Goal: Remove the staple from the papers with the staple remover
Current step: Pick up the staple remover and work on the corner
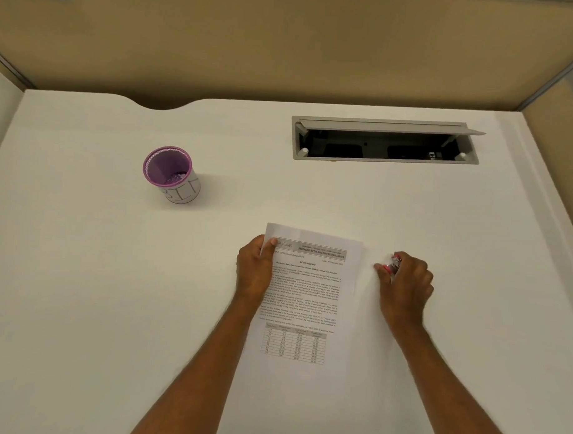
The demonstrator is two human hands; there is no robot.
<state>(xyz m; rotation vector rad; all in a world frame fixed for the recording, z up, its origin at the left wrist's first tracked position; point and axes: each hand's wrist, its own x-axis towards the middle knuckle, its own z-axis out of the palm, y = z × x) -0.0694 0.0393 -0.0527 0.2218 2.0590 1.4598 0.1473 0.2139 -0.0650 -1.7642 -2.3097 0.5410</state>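
Printed papers lie on the white desk in front of me, text facing up. My left hand presses on their top left corner, thumb on the sheet; the staple is not visible. My right hand rests just right of the papers, fingers closed around a small pink and metal staple remover that is mostly hidden by the fingers.
A purple mesh cup with a paper label stands at the back left of the desk. An open grey cable tray is set into the desk at the back right. Tan partition walls enclose the desk.
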